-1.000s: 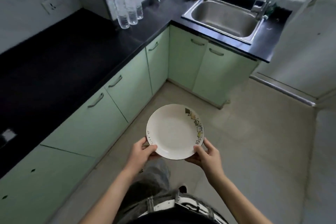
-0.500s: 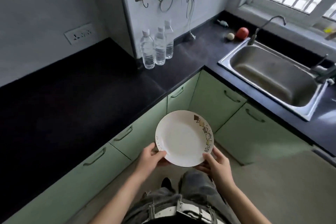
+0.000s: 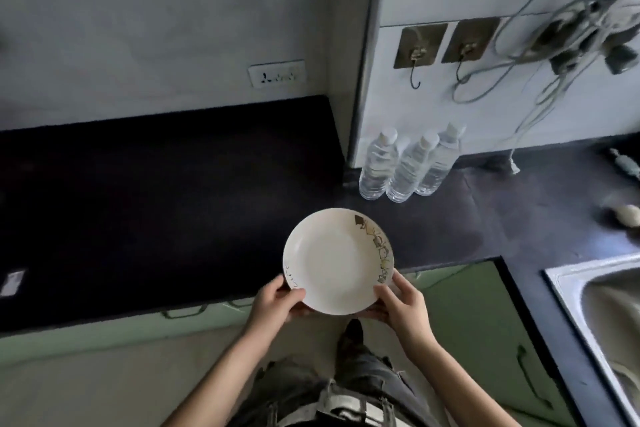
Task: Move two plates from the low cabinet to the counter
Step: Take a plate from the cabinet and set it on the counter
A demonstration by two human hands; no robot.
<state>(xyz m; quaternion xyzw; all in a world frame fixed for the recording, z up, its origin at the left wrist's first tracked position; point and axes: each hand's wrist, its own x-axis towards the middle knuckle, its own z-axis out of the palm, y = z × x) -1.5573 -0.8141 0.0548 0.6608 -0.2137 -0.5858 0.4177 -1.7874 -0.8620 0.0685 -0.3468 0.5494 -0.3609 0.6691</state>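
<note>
I hold a white plate (image 3: 334, 262) with a gold and grey pattern along its right rim, level and face up. My left hand (image 3: 275, 303) grips its near-left edge, thumb on the rim. My right hand (image 3: 401, 303) grips its near-right edge the same way. The plate hangs over the front edge of the black counter (image 3: 156, 218), its far half above the countertop. Pale green low cabinets (image 3: 467, 315) run under the counter with their doors closed. I see only this one plate.
Three clear water bottles (image 3: 405, 166) stand on the counter just beyond the plate by a white pillar. A steel sink (image 3: 609, 319) lies at the right. Hooks and hanging cables are on the wall, and a small pale round object (image 3: 627, 215) lies far right.
The view has swung left and up towards the counter. Both hands have carried the plate forward, from above the floor to over the counter's front edge.
</note>
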